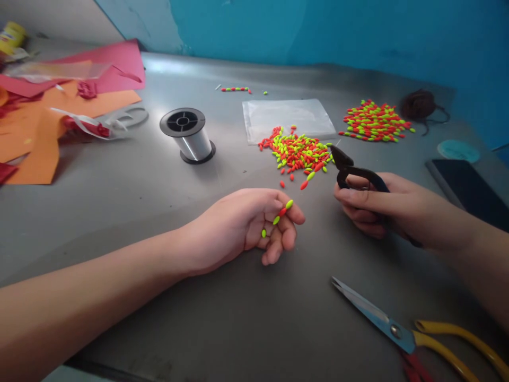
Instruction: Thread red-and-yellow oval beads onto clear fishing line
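My left hand (266,223) is palm up near the middle, its fingers curled round several green and red beads (282,211); one green bead (263,233) lies lower in the palm. My right hand (382,207) is closed on dark-handled pliers (363,174), whose jaws point up and left beside the near bead pile. That pile of red and green beads (300,151) lies beyond my hands, partly on a clear plastic bag (288,115). A spool of clear line (193,143) stands upright to the left of the pile.
Yellow-handled scissors (392,329) lie at the lower right. Another bead pile (376,121), dark yarn (418,105), a teal disc (458,151) and a phone (473,188) are at the right. A short bead row (235,89) lies at the back. Orange paper (43,143) spreads at left.
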The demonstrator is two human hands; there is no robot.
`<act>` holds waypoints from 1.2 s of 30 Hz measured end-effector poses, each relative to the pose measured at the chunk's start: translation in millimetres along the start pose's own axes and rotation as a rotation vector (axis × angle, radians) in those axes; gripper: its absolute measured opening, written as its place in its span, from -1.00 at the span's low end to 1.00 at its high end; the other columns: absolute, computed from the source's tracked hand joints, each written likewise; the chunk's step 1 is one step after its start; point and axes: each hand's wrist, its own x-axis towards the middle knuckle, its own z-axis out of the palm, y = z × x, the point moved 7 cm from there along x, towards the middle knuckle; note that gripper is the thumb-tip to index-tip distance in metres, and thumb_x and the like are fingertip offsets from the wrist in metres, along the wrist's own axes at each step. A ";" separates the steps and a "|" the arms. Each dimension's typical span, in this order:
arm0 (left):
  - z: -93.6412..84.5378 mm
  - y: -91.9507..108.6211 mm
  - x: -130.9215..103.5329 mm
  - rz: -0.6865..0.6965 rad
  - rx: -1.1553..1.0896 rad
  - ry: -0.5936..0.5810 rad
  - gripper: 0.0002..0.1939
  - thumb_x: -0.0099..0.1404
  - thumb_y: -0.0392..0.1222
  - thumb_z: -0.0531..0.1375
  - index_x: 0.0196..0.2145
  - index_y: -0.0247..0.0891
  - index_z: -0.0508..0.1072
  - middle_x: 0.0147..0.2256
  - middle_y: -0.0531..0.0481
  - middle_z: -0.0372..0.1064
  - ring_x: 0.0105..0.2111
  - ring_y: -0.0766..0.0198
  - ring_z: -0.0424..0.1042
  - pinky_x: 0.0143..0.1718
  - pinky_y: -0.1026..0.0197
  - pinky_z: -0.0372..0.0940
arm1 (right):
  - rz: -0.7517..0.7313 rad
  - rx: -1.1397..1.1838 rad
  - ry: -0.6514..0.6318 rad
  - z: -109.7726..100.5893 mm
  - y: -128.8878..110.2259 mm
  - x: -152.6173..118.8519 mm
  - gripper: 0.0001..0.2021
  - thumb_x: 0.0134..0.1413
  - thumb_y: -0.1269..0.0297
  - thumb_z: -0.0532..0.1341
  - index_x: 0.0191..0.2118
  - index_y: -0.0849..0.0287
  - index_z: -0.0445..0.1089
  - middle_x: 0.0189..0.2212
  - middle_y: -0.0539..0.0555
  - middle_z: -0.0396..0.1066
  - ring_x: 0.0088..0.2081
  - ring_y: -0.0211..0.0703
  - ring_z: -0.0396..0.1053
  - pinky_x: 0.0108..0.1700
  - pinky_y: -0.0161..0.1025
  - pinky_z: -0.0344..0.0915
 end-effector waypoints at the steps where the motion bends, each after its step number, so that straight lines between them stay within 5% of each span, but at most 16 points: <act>1: -0.7 -0.4 -0.2 -0.008 0.007 0.005 -0.80 0.42 -0.19 0.12 -0.22 -0.34 0.50 -0.41 -0.14 0.51 -0.56 0.29 0.39 -0.45 0.26 0.29 | 0.005 0.000 0.003 0.1 -0.2 -0.3 -0.53 0.04 0.00 0.55 -0.43 0.03 0.24 -0.54 -0.09 0.02 -0.55 -0.25 -0.06 -0.62 -0.26 -0.05; 15: -1.8 -1.4 -2.5 -0.024 -0.013 0.018 -0.84 0.39 -0.31 0.15 -0.08 -0.28 0.43 -0.44 -0.07 0.53 -0.59 0.32 0.38 -0.46 0.29 0.30 | 0.013 -0.006 0.003 -0.7 0.8 -0.5 -0.53 0.11 -0.07 0.50 -0.40 0.03 0.22 -0.53 -0.09 0.00 -0.53 -0.25 -0.08 -0.60 -0.28 -0.04; 36: -2.3 -4.3 -1.2 -0.060 -0.018 0.009 -0.84 0.47 -0.23 0.14 -0.28 -0.31 0.44 -0.43 -0.15 0.55 -0.57 0.30 0.47 -0.46 0.29 0.38 | -0.005 0.015 0.013 -2.2 1.6 -0.2 -0.54 0.09 0.00 0.52 -0.40 0.03 0.22 -0.53 -0.09 -0.02 -0.53 -0.25 -0.09 -0.62 -0.28 -0.04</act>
